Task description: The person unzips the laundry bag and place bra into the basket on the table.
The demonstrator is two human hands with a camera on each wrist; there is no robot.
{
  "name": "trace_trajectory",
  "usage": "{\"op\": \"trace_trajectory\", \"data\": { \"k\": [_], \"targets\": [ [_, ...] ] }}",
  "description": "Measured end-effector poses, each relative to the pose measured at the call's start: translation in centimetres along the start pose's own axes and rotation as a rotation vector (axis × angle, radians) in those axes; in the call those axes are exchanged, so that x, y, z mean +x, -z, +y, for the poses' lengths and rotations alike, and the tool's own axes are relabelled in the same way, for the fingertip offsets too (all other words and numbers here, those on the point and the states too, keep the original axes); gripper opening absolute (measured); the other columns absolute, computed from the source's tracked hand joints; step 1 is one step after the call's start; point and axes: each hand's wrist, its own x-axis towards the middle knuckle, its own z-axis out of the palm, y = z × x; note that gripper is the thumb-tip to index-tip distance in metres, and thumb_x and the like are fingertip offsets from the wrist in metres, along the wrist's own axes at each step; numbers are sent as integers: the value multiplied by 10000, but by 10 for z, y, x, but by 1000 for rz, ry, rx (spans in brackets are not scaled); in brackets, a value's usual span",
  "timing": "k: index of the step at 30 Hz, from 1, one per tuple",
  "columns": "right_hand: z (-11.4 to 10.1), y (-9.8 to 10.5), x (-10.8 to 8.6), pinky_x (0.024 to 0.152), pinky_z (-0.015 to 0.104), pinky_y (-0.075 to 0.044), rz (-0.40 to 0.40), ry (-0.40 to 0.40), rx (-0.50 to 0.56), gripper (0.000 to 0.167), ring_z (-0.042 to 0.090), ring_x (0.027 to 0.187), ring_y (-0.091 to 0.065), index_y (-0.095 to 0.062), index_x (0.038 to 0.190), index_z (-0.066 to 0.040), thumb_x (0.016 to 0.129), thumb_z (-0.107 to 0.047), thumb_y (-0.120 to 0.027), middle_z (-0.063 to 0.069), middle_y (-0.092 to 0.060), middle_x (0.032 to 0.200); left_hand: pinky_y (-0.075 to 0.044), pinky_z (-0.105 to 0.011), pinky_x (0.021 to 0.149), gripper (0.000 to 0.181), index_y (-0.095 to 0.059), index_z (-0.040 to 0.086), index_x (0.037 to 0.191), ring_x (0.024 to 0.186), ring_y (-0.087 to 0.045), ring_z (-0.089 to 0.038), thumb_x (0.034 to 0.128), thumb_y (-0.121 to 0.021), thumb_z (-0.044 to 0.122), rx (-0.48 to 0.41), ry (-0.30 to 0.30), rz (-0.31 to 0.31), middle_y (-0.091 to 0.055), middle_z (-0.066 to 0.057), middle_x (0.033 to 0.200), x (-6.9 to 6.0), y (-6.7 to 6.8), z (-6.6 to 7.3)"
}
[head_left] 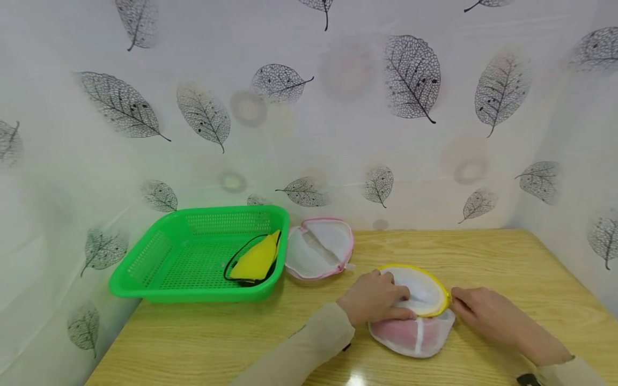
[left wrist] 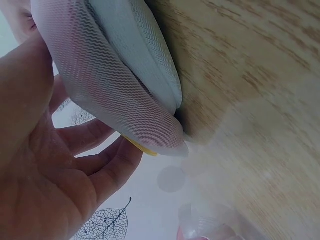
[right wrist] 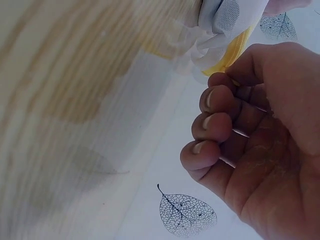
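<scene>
A white mesh laundry bag (head_left: pixel 429 343) with a yellow zipped rim (head_left: pixel 440 284) stands on the table, and something pink shows through its side. My left hand (head_left: pixel 379 300) grips it from the left, thumb on the near side and fingers over the top. In the left wrist view, the fingers (left wrist: pixel 117 167) curl by the yellow edge. At the right end of the rim, my right hand (head_left: pixel 487 313) pinches the yellow zipper (right wrist: pixel 230 55) between thumb and forefinger. Its other fingers (right wrist: pixel 212 127) are curled. The zipper pull itself is hidden by the fingertips.
A green plastic basket (head_left: pixel 200 292) stands at the left, holding a yellow cloth piece (head_left: pixel 258 258) with black cord. Beside it lies another white mesh bag (head_left: pixel 309 257) with pink trim. Behind the wooden table (head_left: pixel 193 343) hangs a leaf-printed curtain (head_left: pixel 318 139).
</scene>
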Motion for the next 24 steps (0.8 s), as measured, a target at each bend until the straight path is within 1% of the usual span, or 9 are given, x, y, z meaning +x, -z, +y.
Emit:
{"op": "trace_trajectory", "data": {
  "k": [4, 8, 11, 14, 17, 21, 24],
  "targets": [
    [-1, 1, 0, 496, 173, -272, -9, -2, 0, 343, -69, 537, -249, -449, 741, -256, 951, -88, -661, -203, -273, 608, -497, -210, 673, 484, -704, 371, 1241, 858, -621, -89, 975, -471, 701, -21, 8, -4, -707, 55, 1071, 0, -1, 0],
    [1, 5, 3, 493, 172, -278, -55, -19, 27, 327, -64, 534, -253, -456, 747, -250, 981, -96, -625, -193, -288, 605, -493, -209, 690, 474, -709, 368, 1225, 862, -618, -77, 977, -473, 697, -32, 14, 2, -707, 63, 1054, 3, -3, -1],
    [6, 8, 11, 499, 175, -285, -82, -13, 40, 318, -58, 535, -261, -463, 751, -240, 994, -93, -605, -180, -306, 605, -493, -210, 697, 478, -711, 370, 1217, 852, -610, -67, 984, -455, 699, -30, 34, 17, -705, 67, 1023, 7, -5, -1],
    [13, 11, 21, 521, 180, -294, -97, 11, 21, 311, -51, 542, -271, -472, 755, -230, 999, -87, -603, -165, -317, 610, -506, -218, 716, 492, -709, 376, 1224, 843, -615, -69, 990, -426, 704, -3, 62, 34, -711, 66, 1004, 13, -7, -3],
    [20, 13, 31, 542, 189, -301, -119, 21, 16, 299, -41, 549, -287, -481, 761, -217, 1004, -86, -597, -150, -333, 618, -519, -227, 740, 513, -706, 375, 1241, 847, -628, -76, 999, -395, 703, 8, 88, 34, -722, 65, 1017, 19, -8, -5],
    [25, 13, 36, 552, 194, -315, -147, 1, 38, 280, -40, 550, -313, -502, 770, -213, 1007, -96, -592, -143, -359, 624, -530, -229, 708, 505, -714, 356, 1234, 838, -638, -82, 1021, -381, 670, -19, 86, 28, -729, 65, 1010, 25, -10, -8],
    [26, 13, 36, 547, 192, -320, -143, 1, 53, 275, -46, 553, -322, -511, 772, -219, 1005, -95, -587, -151, -367, 624, -533, -230, 668, 480, -726, 346, 1215, 826, -641, -81, 1033, -394, 641, -47, 76, 32, -730, 65, 988, 27, -11, -10]
  ]
}}
